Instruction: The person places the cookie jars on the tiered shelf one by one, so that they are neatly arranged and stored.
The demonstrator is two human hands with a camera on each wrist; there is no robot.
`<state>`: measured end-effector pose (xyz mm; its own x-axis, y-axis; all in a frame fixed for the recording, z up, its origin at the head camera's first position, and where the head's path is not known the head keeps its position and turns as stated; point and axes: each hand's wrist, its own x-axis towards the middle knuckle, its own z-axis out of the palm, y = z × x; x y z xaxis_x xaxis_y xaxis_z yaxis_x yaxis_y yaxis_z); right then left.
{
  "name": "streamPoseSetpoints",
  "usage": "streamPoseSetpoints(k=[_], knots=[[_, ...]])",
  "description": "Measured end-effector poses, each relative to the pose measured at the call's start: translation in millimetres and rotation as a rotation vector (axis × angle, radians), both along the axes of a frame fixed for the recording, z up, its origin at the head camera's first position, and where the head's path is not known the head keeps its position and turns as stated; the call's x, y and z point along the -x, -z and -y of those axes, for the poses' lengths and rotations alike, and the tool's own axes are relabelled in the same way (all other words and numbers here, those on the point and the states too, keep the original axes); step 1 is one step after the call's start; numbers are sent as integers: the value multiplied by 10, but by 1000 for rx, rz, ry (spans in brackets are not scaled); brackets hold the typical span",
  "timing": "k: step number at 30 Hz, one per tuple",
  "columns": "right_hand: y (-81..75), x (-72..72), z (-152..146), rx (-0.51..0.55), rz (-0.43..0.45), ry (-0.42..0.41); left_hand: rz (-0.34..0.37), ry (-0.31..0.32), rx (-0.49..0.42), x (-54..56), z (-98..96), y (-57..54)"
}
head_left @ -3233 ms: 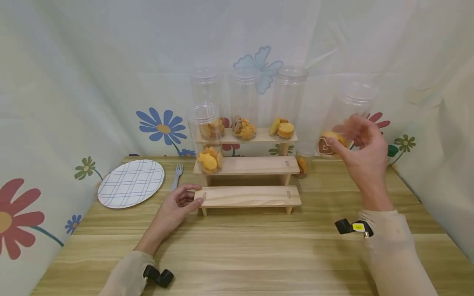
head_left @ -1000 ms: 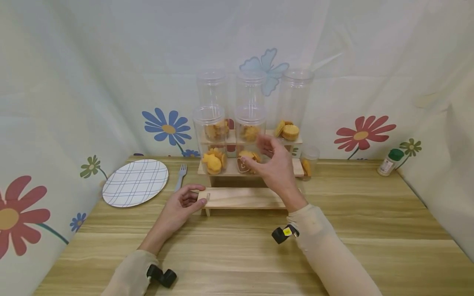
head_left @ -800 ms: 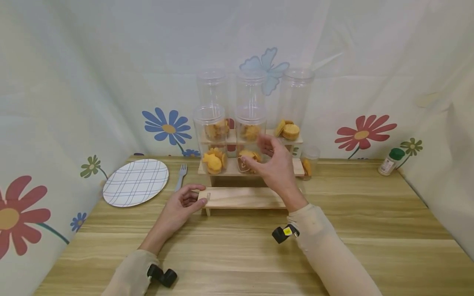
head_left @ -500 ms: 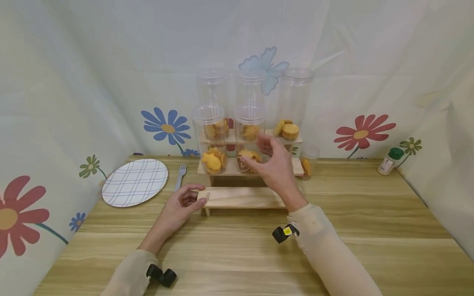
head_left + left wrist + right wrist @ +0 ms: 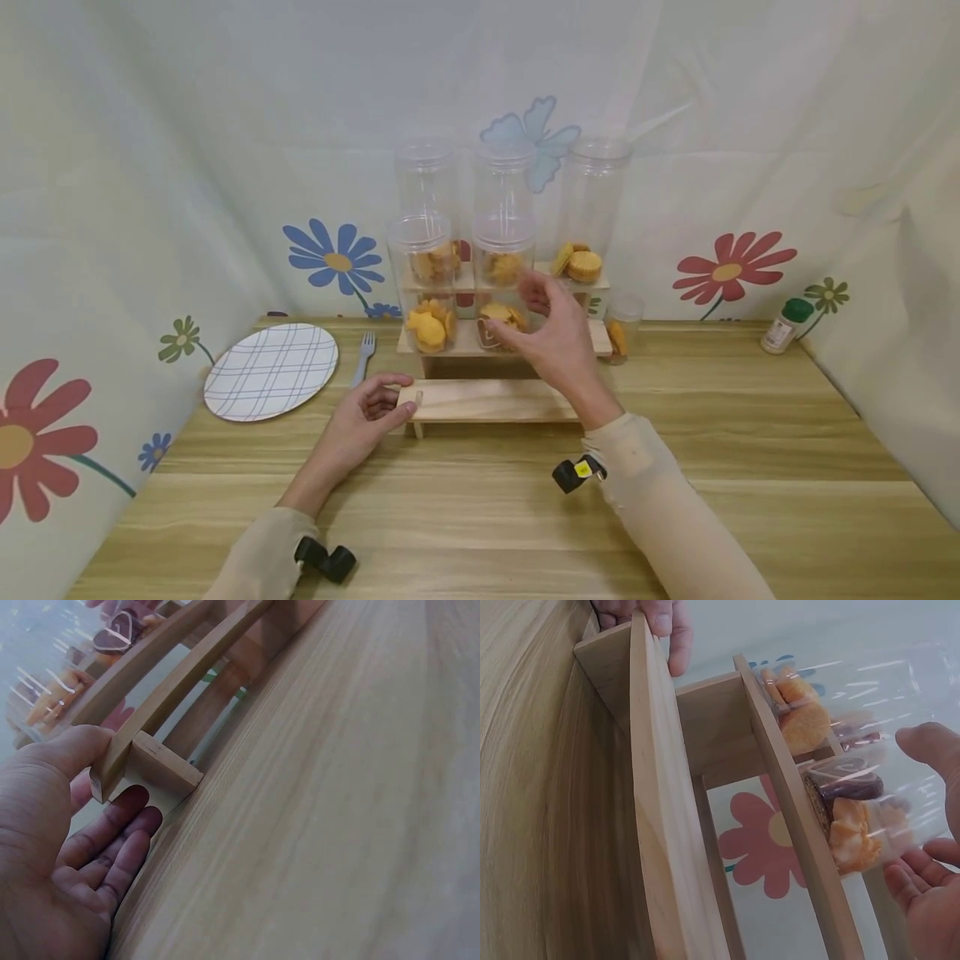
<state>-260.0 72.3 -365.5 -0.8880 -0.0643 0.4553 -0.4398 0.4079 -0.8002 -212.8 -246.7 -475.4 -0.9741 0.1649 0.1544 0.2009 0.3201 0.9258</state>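
Note:
My left hand holds the left end of the bottom step of a three-step wooden display stand, its thumb on the board's upper face; the left wrist view shows the remaining fingers loosely bent beside the leg. On the middle step my right hand grips a clear cookie jar containing a chocolate heart cookie and paler ones. That jar stands upright, its base on the board. To its left is another jar with yellow fish-shaped cookies. Three tall jars line the top step, including a right-hand jar of round cookies.
A small jar stands on the table just right of the stand. Left of the stand lie a grey fork and a checked plate. A green-capped shaker is at the far right, near the flowered backdrop.
My right hand has brought the heart-cookie jar leftward from the right side onto the middle step beside the fish-cookie jar. Over the last second both hands have stayed put.

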Motion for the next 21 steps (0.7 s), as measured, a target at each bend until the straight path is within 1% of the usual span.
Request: streamPoseSetpoints(k=[5,9,15,21], knots=[[-27,-46,-89,14,4,-18,8,-3,-3,7,-6,9],[-31,-97,-204,57,-14,-42,13,0,-6,9,-9,11],[-61,-151,-433,142,-85,-66,17,-4,-2,20,-14,15],[-159,-215,-664,130,-182,-6,15,-14,14,21,-3,21]])
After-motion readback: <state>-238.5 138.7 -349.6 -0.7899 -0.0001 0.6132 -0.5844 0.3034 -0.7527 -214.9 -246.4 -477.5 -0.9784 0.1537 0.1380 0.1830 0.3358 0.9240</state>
